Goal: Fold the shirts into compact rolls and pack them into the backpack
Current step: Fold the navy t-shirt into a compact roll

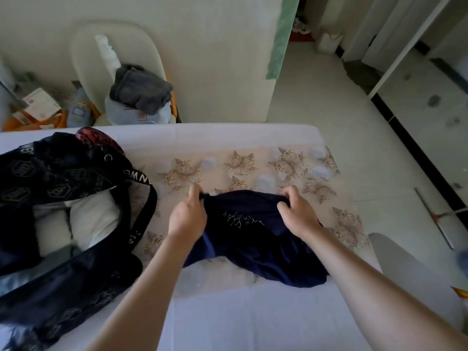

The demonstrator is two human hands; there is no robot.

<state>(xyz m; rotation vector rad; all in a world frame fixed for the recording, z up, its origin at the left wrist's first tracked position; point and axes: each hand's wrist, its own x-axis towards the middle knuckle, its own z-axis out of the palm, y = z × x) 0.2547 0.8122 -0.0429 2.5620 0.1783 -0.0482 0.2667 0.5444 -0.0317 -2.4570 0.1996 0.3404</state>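
A navy blue shirt [253, 239] with a pale printed design lies bunched on the bed in front of me. My left hand [187, 216] pinches its far left edge. My right hand [298, 211] grips its far right edge, fingers curled over the cloth. A dark patterned backpack [63, 173] lies open at the left of the bed, its black strap [145, 206] trailing toward the shirt. White rolled fabric [93, 219] shows inside the bag's opening.
The bed [240, 312] has a white sheet and a beige floral cloth [291, 168] under the shirt. A chair [141, 97] with grey clothes stands behind the bed. Tiled floor lies to the right, with a long-handled tool [435, 219] on it.
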